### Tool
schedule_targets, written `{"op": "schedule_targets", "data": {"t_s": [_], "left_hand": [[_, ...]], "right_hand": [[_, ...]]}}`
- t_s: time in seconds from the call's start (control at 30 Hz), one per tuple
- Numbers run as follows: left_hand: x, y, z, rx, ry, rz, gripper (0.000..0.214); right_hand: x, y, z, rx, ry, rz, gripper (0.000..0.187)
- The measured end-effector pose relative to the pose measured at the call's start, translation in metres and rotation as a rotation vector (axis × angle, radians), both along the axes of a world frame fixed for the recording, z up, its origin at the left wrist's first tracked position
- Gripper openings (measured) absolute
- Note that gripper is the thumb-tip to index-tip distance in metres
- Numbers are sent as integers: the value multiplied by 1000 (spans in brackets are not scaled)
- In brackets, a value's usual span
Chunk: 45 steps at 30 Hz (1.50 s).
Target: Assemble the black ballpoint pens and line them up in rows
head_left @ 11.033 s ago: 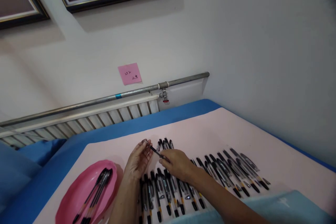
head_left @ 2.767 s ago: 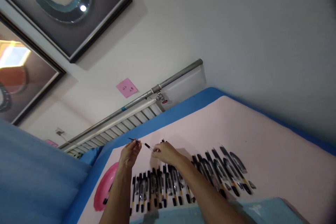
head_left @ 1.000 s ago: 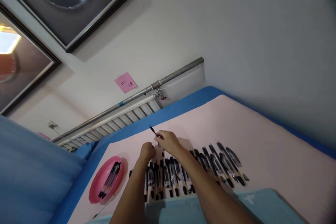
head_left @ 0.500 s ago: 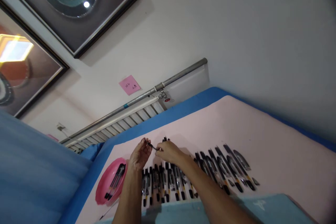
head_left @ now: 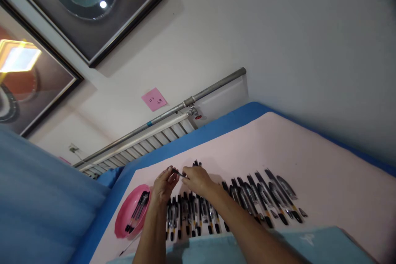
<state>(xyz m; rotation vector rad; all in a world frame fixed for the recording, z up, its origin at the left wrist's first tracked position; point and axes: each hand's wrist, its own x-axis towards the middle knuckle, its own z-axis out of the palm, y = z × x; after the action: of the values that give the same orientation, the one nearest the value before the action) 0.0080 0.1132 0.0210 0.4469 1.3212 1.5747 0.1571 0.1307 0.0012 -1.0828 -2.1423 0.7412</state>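
Observation:
Between my two hands is a slim pen (head_left: 179, 173) with a dark end, raised above the pink tabletop. My left hand (head_left: 163, 185) pinches its dark end with thumb and fingertips. My right hand (head_left: 197, 180) is closed round the other end, so that part is hidden. Beneath my forearms lies a row of clear-barrelled black pens (head_left: 180, 216), partly covered by my right arm. To the right, more pens (head_left: 261, 194) and loose dark caps lie side by side. A few black pen tops (head_left: 196, 163) show just beyond my right hand.
On the left stands a pink bowl (head_left: 121, 216) holding several black pens (head_left: 137, 210). A thin rod (head_left: 129, 245) lies in front of it. A blue curtain (head_left: 40, 198) hangs at the left. Behind the table run a radiator (head_left: 154, 142) and a pipe (head_left: 216, 86).
My right hand has shifted slightly towards my left, and less of the pen shows between them. Both hands keep hold of it. The whole view has moved a little.

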Motion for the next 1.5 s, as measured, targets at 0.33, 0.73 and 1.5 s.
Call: {"op": "schedule_targets", "data": {"t_s": [0.33, 0.73, 1.5], "left_hand": [[-10, -4, 3, 50, -7, 85, 8], [-16, -10, 6, 36, -31, 109, 8], [-18, -12, 0, -9, -52, 133, 7]], "right_hand": [[-14, -7, -5, -9, 71, -33, 25], [-20, -12, -5, -11, 184, -9, 15], [-21, -17, -7, 50, 48, -11, 19]]}}
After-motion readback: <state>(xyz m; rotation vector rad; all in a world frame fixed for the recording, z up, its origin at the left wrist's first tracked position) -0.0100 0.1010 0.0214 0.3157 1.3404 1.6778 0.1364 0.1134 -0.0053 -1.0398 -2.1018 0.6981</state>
